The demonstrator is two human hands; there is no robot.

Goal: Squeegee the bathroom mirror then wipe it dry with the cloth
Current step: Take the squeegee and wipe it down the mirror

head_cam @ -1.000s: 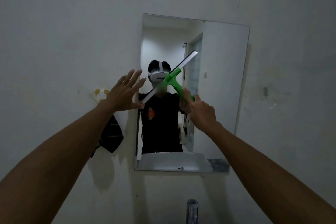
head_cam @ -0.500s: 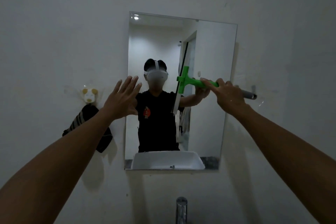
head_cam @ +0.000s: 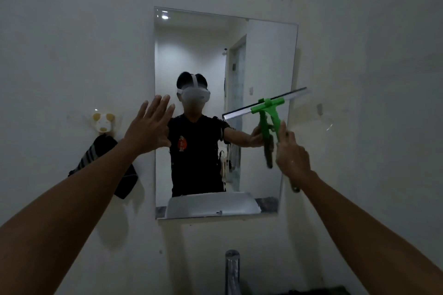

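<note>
A frameless rectangular mirror (head_cam: 199,55) hangs on the white wall. My right hand (head_cam: 291,154) grips the handle of a green squeegee (head_cam: 269,109), whose blade lies nearly level against the mirror's right half, tilted up to the right and reaching past the mirror's right edge. My left hand (head_cam: 149,127) is raised at the mirror's left edge with fingers straight and spread, holding nothing. A dark striped cloth (head_cam: 100,155) hangs from a wall hook left of the mirror.
An animal-shaped wall hook (head_cam: 103,122) holds the cloth. A chrome tap (head_cam: 232,270) rises at the bottom centre. A small clear hook (head_cam: 322,115) is on the wall right of the mirror. The mirror reflects a person and a white basin.
The squeegee has turned from handle pointing right with an upright blade to handle pointing down with the blade nearly level, and sits further right. My left hand stays raised.
</note>
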